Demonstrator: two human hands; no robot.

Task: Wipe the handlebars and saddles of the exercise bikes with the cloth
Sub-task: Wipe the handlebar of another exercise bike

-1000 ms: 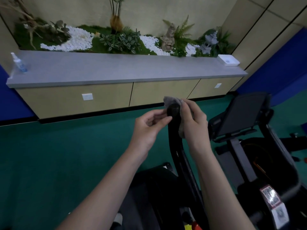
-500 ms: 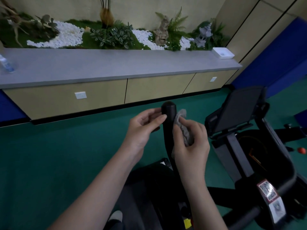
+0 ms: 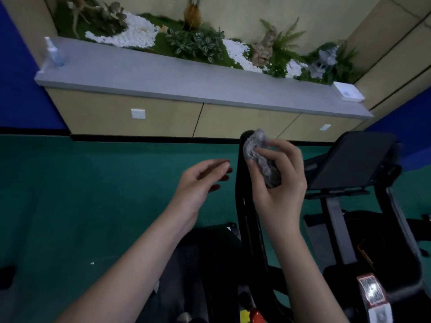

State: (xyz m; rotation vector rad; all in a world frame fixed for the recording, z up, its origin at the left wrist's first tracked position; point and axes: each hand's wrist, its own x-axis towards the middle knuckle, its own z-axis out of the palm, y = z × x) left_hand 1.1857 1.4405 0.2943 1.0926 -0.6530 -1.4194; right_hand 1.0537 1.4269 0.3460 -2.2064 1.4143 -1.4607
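Note:
A black upright handlebar (image 3: 242,206) of the exercise bike rises in the middle of the view, ending in a rounded tip. My right hand (image 3: 278,183) grips a crumpled grey cloth (image 3: 260,157) and presses it against the right side of the bar near its tip. My left hand (image 3: 200,183) hovers just left of the bar, fingers relaxed and pointing toward it, holding nothing and apart from the bar. The saddle is not clearly in view.
The bike's black console (image 3: 354,159) and frame (image 3: 396,229) stand to the right. A long cabinet with a grey top (image 3: 186,80) runs along the far wall, carrying a spray bottle (image 3: 53,53) at the left and a white tray (image 3: 348,91) at the right. Green floor (image 3: 81,194) spreads to the left.
My left hand has let go of the handlebar and drawn back to the left. My right hand has slid the cloth up toward the bar's tip. The view has tilted.

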